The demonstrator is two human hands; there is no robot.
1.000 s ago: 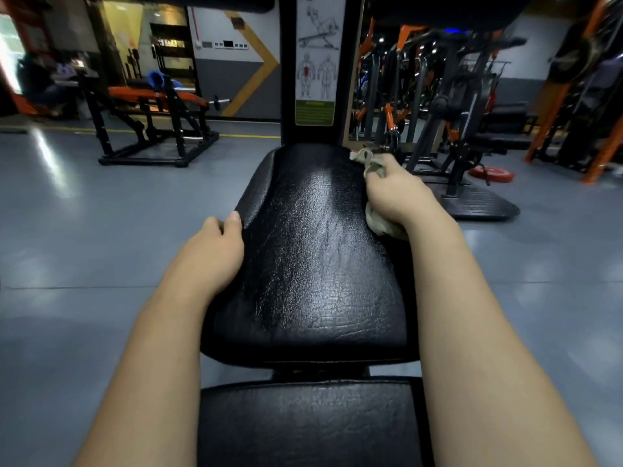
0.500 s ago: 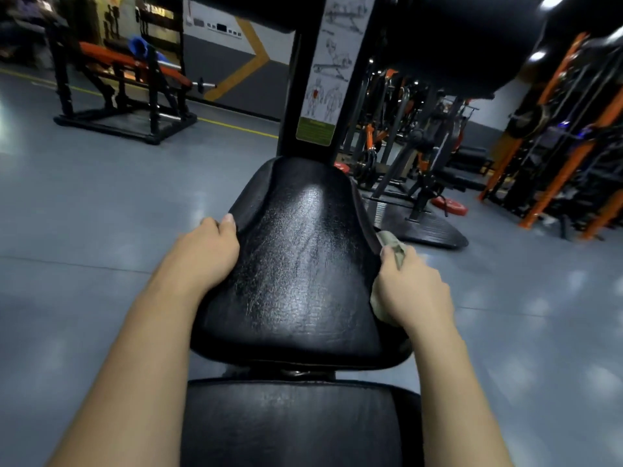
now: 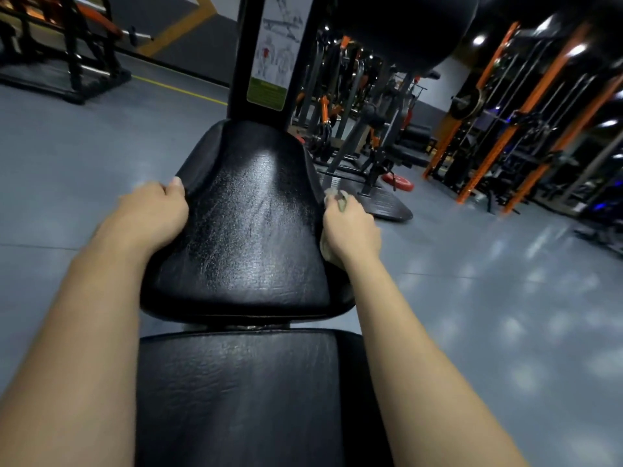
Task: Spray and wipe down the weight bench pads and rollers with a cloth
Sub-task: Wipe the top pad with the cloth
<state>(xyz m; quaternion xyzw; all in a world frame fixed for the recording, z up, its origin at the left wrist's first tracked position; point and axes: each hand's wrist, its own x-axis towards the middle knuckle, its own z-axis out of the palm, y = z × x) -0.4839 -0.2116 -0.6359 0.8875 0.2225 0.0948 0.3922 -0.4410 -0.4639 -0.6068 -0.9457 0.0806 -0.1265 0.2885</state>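
The black seat pad (image 3: 249, 227) of the weight bench lies in front of me, shiny in the middle, with the black back pad (image 3: 236, 396) below it. My left hand (image 3: 151, 214) grips the seat pad's left edge, thumb on top. My right hand (image 3: 350, 227) holds a pale greyish cloth (image 3: 338, 198) pressed against the seat pad's right side. Part of the cloth hangs under my palm. A black roller (image 3: 408, 28) sits above at the top, on the bench's upright post (image 3: 242, 62). No spray bottle is in view.
A grey gym floor (image 3: 488, 298) surrounds the bench. Black and orange racks (image 3: 526, 106) and machines stand at the right and behind. A red weight plate (image 3: 397, 183) lies on the floor. Another bench frame (image 3: 67, 55) stands at the far left.
My right hand with the cloth slid down the pad's right edge toward me, then back up a little. My left hand stayed on the left edge. My view tilted and moved closer.
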